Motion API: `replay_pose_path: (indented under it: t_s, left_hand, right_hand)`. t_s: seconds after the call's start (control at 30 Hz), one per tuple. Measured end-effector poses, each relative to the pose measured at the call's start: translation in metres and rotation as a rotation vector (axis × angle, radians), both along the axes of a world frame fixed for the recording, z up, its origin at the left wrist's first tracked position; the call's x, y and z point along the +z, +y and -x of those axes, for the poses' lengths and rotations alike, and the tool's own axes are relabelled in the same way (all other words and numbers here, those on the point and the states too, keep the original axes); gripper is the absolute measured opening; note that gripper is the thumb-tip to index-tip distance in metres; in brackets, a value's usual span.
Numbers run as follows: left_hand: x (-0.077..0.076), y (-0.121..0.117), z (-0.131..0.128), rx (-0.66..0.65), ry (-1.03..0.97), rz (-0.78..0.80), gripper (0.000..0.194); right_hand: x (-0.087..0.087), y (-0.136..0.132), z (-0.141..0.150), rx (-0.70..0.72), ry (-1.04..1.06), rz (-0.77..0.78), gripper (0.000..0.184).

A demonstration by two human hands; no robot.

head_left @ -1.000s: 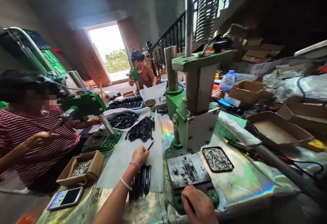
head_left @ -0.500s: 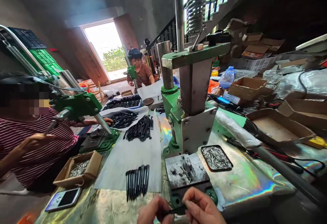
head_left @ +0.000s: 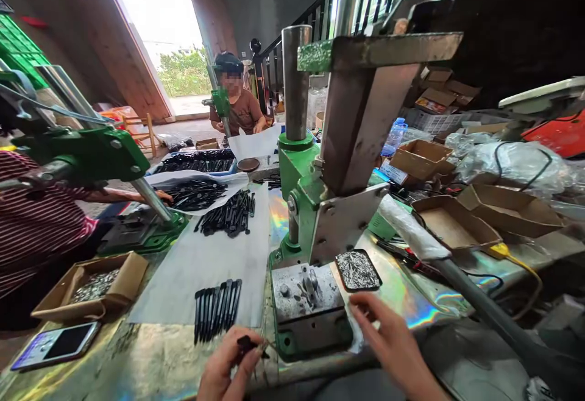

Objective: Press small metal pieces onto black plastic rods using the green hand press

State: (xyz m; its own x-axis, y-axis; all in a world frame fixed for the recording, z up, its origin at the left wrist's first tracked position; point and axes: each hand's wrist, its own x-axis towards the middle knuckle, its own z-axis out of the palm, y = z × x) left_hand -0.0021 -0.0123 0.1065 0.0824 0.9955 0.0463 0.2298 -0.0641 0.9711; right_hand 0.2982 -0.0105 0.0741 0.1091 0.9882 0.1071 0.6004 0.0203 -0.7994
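Pinching a black piece between thumb and fingers, the left hand hangs at the near bench edge, the piece off the press plate. Over on the right, the right hand reaches in by a tray of metal bits, fingertips close; blur hides whether they grip anything, so I can't tell. Between the hands sits the green press, no black piece visible on its plate. Just beyond the left hand, a neat row of black pieces lies side by side; farther up the white sheet, a jumbled heap looks like plenty left to handle. How many are finished, no telling. The wrapped lever slants across the right side, partly blocking reach towards the cardboard boxes. Far left, a phone and a striped-shirted person.
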Motion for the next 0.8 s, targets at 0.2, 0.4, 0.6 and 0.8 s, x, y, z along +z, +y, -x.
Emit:
replay_pose_path:
  t_s: [0.2, 0.4, 0.6, 0.8]
  left_hand:
    - [-0.032, 0.005, 0.003, 0.029, 0.135, -0.158, 0.022]
    - [-0.051, 0.008, 0.011, -0.126, 0.22, -0.18, 0.016]
    - [-0.065, 0.003, 0.013, -0.149, 0.276, -0.123, 0.02]
    - [-0.074, 0.004, 0.008, -0.135, 0.258, -0.107, 0.025]
  right_hand:
    - [-0.025, 0.061, -0.068, -0.053, -0.51, 0.032, 0.021]
    - [-0.038, 0.092, -0.067, 0.026, -0.642, 0.107, 0.015]
    - [-0.042, 0.098, -0.075, 0.008, -0.561, 0.113, 0.022]
    - [-0.031, 0.093, -0.08, -0.101, -0.351, 0.071, 0.028]
